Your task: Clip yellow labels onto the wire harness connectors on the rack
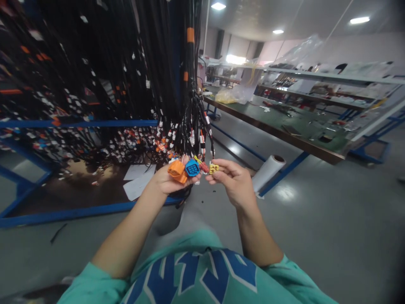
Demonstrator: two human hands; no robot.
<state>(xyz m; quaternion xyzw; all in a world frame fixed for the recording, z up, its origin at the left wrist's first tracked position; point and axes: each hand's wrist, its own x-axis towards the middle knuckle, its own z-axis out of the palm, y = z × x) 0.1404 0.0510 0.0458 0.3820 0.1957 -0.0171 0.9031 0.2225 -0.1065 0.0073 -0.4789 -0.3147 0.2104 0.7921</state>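
Observation:
My left hand [164,180] is closed around several wire connectors. Among them are an orange connector [177,171] and a blue connector [192,168] whose cavities face me. Beside the blue one lies a small red connector [204,167], between my two hands. Thumb and fingers of my right hand [232,179] pinch a yellow connector [214,169], its face turned towards me. Wires run from these connectors up into a hanging black wire harness [190,101] with orange tape bands. How the wires pass behind my fingers is hidden.
More harnesses [95,76] with white-tagged ends hang on a blue rack [79,123] at left. White papers [139,183] lie on its lower shelf. At right stands a green-topped workbench [303,126]; a roll of clear film [268,171] leans beside it.

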